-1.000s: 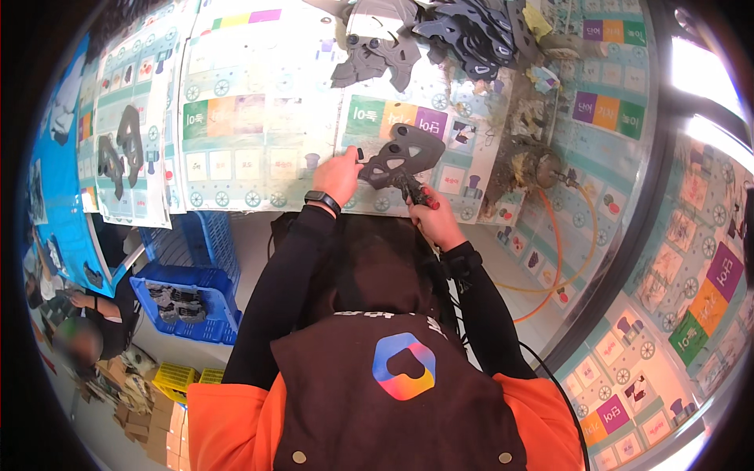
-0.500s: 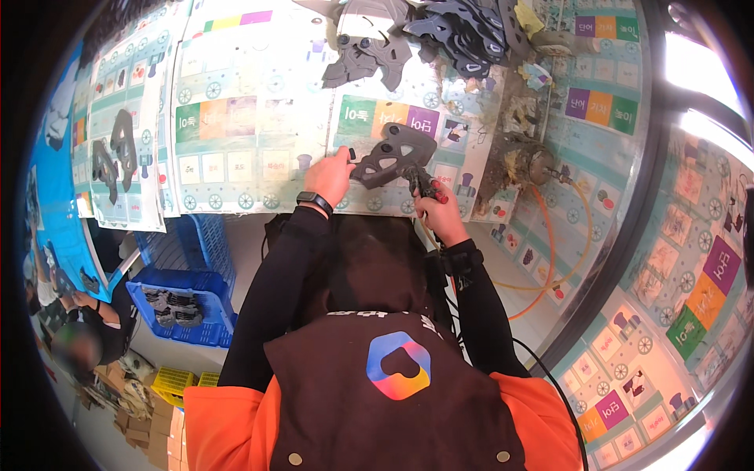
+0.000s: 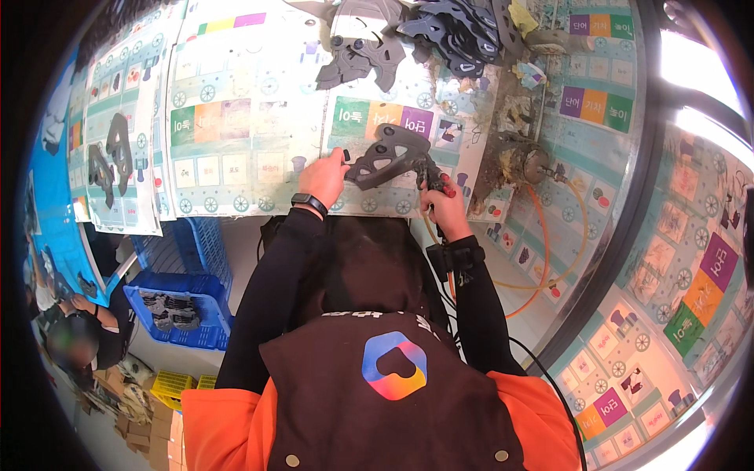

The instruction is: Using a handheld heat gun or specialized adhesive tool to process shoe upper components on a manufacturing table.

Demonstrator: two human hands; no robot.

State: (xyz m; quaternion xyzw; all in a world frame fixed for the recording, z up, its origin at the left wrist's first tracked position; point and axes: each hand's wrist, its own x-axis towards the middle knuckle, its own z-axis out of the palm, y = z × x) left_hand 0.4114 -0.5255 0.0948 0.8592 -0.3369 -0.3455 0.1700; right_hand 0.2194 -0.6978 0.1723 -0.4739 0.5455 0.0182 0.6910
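Observation:
A dark grey, flat curved piece with cut-out openings (image 3: 397, 143) is over the near part of the sheet-covered table. My left hand (image 3: 322, 184) is closed at its left end, with fingertips pinching there. A small black bit shows at those fingertips; I cannot make out whether it belongs to the piece. My right hand (image 3: 446, 210) is wrapped round a dark, grimy spray gun with a red part (image 3: 445, 187). The gun's head is at the right end of the piece; whether they touch is unclear.
Similar grey pieces (image 3: 361, 59) and a dark heap of them (image 3: 459, 35) lie at the back. Two more (image 3: 118, 157) are at the left. A crusted pot (image 3: 534, 162) with an orange hose (image 3: 542, 259) stands right. A blue crate (image 3: 181, 322) and another person (image 3: 106, 318) are lower left.
My right hand has moved the spray gun a little to the right along the piece, toward its right end. My left hand keeps its place at the left end.

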